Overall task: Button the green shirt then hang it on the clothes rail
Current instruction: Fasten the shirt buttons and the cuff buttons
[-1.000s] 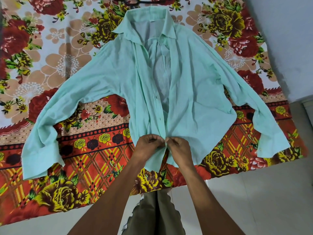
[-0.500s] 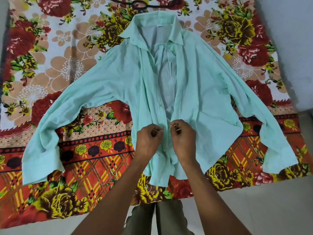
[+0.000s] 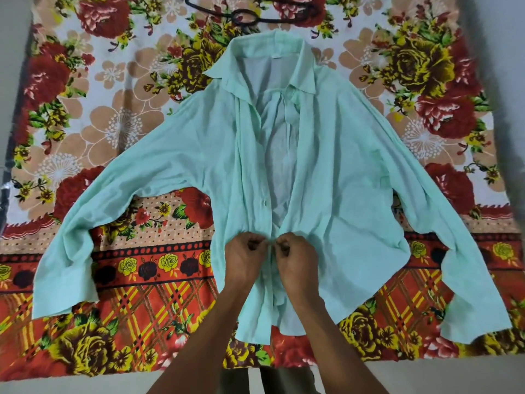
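The mint-green shirt [image 3: 341,180] lies face up on a flowered sheet, sleeves spread out to both sides, its front open from the collar down to my hands. My left hand [image 3: 244,260] pinches the left front edge and my right hand [image 3: 298,260] pinches the right front edge. The two hands sit close together low on the placket, thumbs and fingers curled on the cloth. Below them the front edges lie together. A button [image 3: 265,203] shows on the left edge just above my hands. The clothes rail is out of view.
A dark hanger [image 3: 244,17] lies on the flowered sheet [image 3: 113,123] beyond the collar. Pale floor [image 3: 454,373] runs along the near edge, and a grey wall [image 3: 508,52] rises at the right. My legs show at the bottom centre.
Both hands have moved up the shirt front from near the hem to a point higher on the placket, and have drawn close together again.
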